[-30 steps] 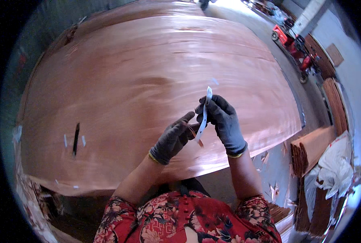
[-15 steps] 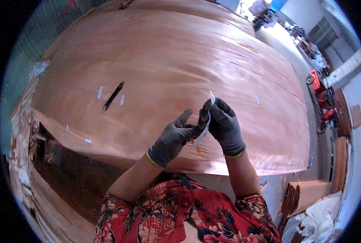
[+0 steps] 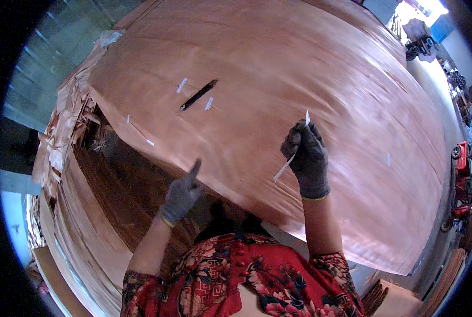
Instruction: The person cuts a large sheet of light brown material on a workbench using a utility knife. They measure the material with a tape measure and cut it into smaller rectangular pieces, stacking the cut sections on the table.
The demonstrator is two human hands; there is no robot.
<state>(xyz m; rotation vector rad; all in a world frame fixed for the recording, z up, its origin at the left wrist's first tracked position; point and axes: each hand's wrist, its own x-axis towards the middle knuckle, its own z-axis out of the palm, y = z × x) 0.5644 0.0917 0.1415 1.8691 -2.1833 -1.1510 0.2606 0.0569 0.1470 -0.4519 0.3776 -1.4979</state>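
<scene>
A narrow white strip of tape (image 3: 283,173) is pinched in my right hand (image 3: 308,158), its ends sticking out above and below the grey-gloved fingers. My right hand is over a large, thin, reddish-brown wood veneer sheet (image 3: 246,68). Near the sheet's front edge, my left hand (image 3: 182,196), also gloved, has its index finger stretched out and holds nothing that I can see. Farther off on the sheet lies a long black shape (image 3: 199,95); whether it is a tool or a gap, I cannot tell. Short white tape pieces (image 3: 209,103) sit beside it.
Stacked veneer (image 3: 114,195) with ragged, torn edges (image 3: 69,124) stands at the left, below the sheet. Another tape piece (image 3: 388,159) is on the sheet's right part. Along the right wall are a red vehicle (image 3: 461,158) and more veneer stacks (image 3: 447,277).
My left hand has come away from the tape, leftward toward the sheet's front edge. My right hand still holds the strip. The whole view has turned toward the left.
</scene>
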